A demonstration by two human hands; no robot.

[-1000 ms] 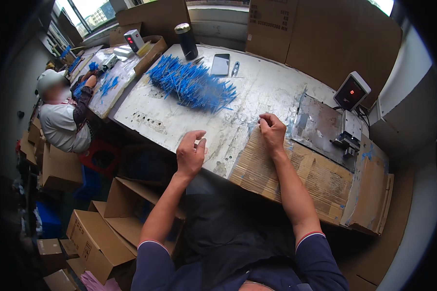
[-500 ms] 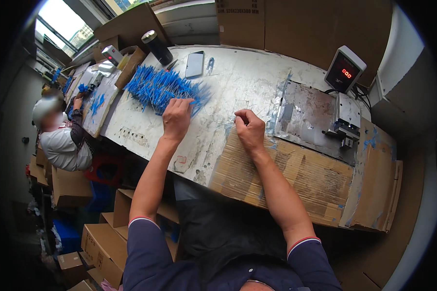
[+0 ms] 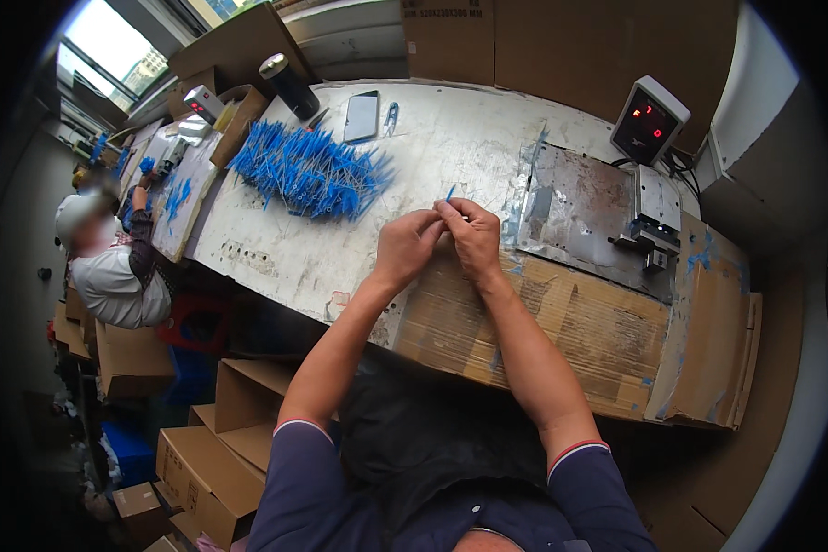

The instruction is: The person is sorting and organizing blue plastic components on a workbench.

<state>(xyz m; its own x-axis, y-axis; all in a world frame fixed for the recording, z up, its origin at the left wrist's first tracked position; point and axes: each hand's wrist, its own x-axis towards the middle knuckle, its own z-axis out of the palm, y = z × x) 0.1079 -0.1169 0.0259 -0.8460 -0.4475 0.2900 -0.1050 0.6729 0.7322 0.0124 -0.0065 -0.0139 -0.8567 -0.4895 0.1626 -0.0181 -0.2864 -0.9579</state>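
Observation:
Fingertip to fingertip, my left hand point(image 3: 408, 247) and my right hand point(image 3: 474, 241) meet over the white bench, near the edge of the cardboard sheet. A thin blue strip point(image 3: 451, 192) pokes up from the pinched fingers of my right hand; most of it is hidden. My left fingers are closed too, against the right fingertips, and what they hold is covered. To the left lies a heap of thin blue strips point(image 3: 308, 170) with fine pale ends. Right of my hands is a metal plate point(image 3: 575, 216) with a small metal fixture point(image 3: 655, 230) at its right side.
A display box point(image 3: 650, 120) with red lit digits stands behind the plate. Flat cardboard point(image 3: 543, 322) covers the bench's front right. A phone point(image 3: 362, 116), a small cutter point(image 3: 392, 119) and a black bottle point(image 3: 290, 87) stand or lie at the back. Another person point(image 3: 110, 262) works at the far left.
My left hand has moved right, away from the blue heap, to meet my right hand. A blue tip now shows at the right fingers. The display's red digits have changed.

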